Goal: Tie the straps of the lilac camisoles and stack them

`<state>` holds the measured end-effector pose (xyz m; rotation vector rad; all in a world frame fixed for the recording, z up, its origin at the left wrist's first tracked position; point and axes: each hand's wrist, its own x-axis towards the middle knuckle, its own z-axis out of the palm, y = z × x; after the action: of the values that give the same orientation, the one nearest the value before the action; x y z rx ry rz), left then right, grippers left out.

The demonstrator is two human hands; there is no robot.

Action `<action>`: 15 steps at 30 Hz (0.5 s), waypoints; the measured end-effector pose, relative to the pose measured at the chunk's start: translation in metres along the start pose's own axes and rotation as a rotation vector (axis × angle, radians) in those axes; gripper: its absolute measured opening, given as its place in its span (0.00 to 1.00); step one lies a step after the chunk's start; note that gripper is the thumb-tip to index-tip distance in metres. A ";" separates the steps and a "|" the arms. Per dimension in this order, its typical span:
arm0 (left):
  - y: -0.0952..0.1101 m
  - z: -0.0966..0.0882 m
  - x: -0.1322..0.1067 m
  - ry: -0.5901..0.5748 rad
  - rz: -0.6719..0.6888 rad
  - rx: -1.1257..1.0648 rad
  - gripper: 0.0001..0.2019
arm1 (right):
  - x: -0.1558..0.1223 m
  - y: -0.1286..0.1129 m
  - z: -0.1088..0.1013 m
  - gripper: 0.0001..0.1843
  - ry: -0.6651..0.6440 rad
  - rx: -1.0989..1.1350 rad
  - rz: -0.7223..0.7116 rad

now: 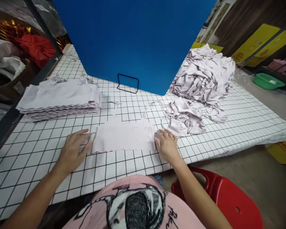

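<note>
A pale lilac garment piece (124,136) lies flat on the checked table (240,124) right in front of me. My left hand (74,149) rests at its left edge, fingers spread and lying flat. My right hand (166,143) is at its right edge, fingers bent down onto the cloth's side. A neat stack of folded lilac pieces (60,98) sits at the left. A loose heap of the same cloth (202,82) lies at the right, with a smaller crumpled bunch (184,119) just beyond my right hand.
A small black wire stand (128,83) stands at the table's far middle before a blue panel (133,38). A red plastic stool (226,200) is at my right. Yellow boxes (259,43) and a green tray (268,81) lie at the far right.
</note>
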<state>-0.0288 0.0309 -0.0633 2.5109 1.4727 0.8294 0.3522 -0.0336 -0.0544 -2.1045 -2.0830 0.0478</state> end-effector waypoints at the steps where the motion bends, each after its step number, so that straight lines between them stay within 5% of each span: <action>1: 0.000 0.002 0.002 0.039 -0.055 0.003 0.16 | 0.004 -0.003 0.002 0.24 0.021 -0.019 0.001; 4: 0.002 0.009 0.005 0.055 -0.131 0.008 0.17 | 0.012 -0.013 0.014 0.28 -0.022 -0.041 -0.115; 9: 0.007 0.019 0.000 -0.230 -0.131 0.119 0.23 | 0.014 -0.002 0.037 0.32 -0.081 -0.074 -0.064; 15: 0.010 0.018 0.006 0.018 -0.240 -0.006 0.20 | 0.006 0.001 0.040 0.33 -0.007 -0.070 -0.073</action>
<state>-0.0100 0.0338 -0.0722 2.2668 1.7300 0.8151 0.3475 -0.0236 -0.0930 -2.0675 -2.1938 -0.0282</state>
